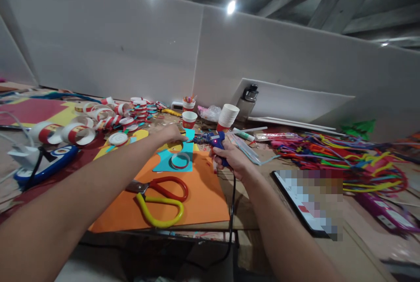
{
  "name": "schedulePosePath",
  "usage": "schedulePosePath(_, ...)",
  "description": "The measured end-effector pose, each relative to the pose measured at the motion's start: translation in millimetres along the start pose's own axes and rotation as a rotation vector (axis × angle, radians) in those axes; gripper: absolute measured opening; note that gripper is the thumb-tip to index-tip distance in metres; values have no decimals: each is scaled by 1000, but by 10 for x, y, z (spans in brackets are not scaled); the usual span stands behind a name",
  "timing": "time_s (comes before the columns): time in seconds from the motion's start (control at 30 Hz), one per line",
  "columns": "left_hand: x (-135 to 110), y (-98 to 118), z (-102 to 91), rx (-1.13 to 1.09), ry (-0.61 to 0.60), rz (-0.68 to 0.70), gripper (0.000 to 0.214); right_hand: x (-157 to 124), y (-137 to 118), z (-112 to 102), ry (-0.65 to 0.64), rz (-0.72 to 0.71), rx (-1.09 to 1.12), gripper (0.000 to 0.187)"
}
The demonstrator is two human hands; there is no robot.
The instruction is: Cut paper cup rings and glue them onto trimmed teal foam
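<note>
My right hand (231,159) is wrapped round the handle of a blue hot glue gun (211,141), its nozzle pointing left. My left hand (172,133) reaches forward past a teal paper piece (166,161); its fingers lie on the paper near the gun's nozzle, and I cannot make out whether they pinch anything. A red-and-white paper ring (180,160) lies on the teal piece. Both rest on an orange sheet (200,199), with red-and-yellow scissors (160,199) nearer to me.
Several cut cup rings (108,118) lie at back left. Paper cups (189,120) and a cup stack (227,118) stand behind the gun, beside a bottle (247,100). Pipe cleaners (348,155) pile at right. A phone (305,201) lies near my right forearm.
</note>
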State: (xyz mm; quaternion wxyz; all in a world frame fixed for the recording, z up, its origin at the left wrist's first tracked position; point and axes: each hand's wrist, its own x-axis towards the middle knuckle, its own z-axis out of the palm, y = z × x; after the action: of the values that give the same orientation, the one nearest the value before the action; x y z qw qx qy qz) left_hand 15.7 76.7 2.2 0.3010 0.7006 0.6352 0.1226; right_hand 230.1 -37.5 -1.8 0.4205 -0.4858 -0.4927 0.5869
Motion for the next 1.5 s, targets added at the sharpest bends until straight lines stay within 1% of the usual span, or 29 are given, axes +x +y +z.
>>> schedulePosePath(0.13,8,7,10,-159,-28,13,34,4,-17,-20,-4,7,6,22)
schedulePosePath(0.27,-60,-55,-55,-368,-77,7,26,-30,-64,-15,-18,-8,8,25)
schedulePosePath(0.3,-79,-85,-74,-444,-84,1,24,-41,-75,-9,-25,-20,15,27)
schedulePosePath(0.33,-96,-118,-91,-586,-92,-22,21,-50,-84,-3,-33,-33,24,28)
schedulePosePath(0.4,-125,-186,-107,-852,-62,-57,14,-64,-95,8,-43,-56,40,30)
schedulePosePath(0.43,-138,-215,-105,-941,-43,-72,13,-67,-97,12,-45,-64,45,30)
schedulePosePath(0.67,-269,-307,-2,-1261,86,-145,16,-80,-122,38,-40,-137,38,31)
schedulePosePath(0.77,-329,-334,19,-1319,96,-172,18,-100,-151,55,-16,-146,29,34)
schedulePosePath(0.9,-405,-360,23,-1352,76,-247,23,-115,-175,60,-17,-124,26,38)
schedulePosePath(1.03,-464,-383,48,-1331,41,-307,24,-106,-173,40,-15,-130,9,35)
schedulePosePath(1.17,-488,-433,84,-1303,42,-327,21,-90,-158,26,8,-145,-34,33)
schedulePosePath(1.33,-501,-486,105,-1297,11,-338,20,-92,-158,37,7,-150,-57,33)
schedulePosePath(1.43,-504,-506,101,-1310,13,-340,20,-94,-155,35,11,-146,-83,33)
schedulePosePath(1.5,-503,-528,81,-1280,-7,-339,16,-89,-144,25,28,-153,-114,30)
